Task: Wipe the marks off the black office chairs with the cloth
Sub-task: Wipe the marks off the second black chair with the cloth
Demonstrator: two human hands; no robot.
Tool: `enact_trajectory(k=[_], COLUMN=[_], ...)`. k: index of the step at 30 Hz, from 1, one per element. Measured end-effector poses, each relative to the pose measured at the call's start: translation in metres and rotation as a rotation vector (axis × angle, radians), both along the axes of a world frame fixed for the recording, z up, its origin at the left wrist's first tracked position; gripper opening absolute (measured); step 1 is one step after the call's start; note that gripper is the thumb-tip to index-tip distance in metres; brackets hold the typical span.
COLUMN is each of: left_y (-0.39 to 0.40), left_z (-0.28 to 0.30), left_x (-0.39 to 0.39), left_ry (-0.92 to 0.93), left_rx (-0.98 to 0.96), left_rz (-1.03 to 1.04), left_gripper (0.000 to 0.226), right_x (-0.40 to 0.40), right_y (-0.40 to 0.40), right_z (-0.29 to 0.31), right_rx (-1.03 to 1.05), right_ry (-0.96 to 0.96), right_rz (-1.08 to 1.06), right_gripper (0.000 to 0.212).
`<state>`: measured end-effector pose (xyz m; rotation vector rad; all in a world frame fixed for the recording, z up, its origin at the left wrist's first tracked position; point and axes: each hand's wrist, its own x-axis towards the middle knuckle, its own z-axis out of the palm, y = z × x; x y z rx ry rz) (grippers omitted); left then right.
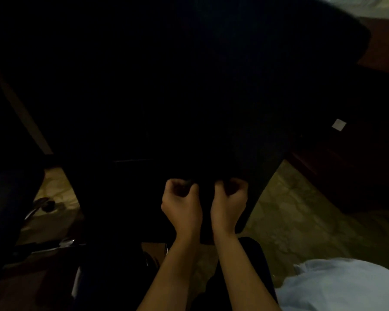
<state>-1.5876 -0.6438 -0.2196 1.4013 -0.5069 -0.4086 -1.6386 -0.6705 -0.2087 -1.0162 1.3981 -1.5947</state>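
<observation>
The scene is very dark. A black office chair [189, 97] fills most of the head view, its back facing me. My left hand [181, 199] and my right hand [230, 197] are side by side at the lower edge of the chair back, both with fingers curled inward. Each seems to grip a piece of dark cloth [206, 189] running between them. The cloth is hard to tell apart from the black chair behind it. No marks show on the chair in this light.
A second dark chair [11, 198] stands at the left, with a chrome base [39, 206] on the pale stone floor [301, 212]. A dark wooden desk [357, 167] with a white sticker [339, 125] is at the right. Light blue fabric [346, 286] lies bottom right.
</observation>
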Motion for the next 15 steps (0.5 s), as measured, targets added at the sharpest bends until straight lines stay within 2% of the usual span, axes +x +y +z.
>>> enact_trajectory(k=[7,13,15], left_y=[0.021,0.037,0.042], left_z=[-0.054,-0.058,-0.058], left_x=[0.029,0.070,0.082], left_ry=[0.139,0.227,0.258], left_rx=[0.219,0.253,0.239], left_rz=[0.005,0.074,0.082], left_gripper=[0.019,0.003,0.004], right_x=[0.029,0.078,0.094], right_y=[0.015,0.031,0.034], right_z=[-0.051,-0.072,-0.078], right_rx=[0.254,0.350,0.395], right_ry=[-0.087,-0.049,-0.065], right_rz=[0.018,0.031,0.037], right_gripper=[0.022,0.018,0.017])
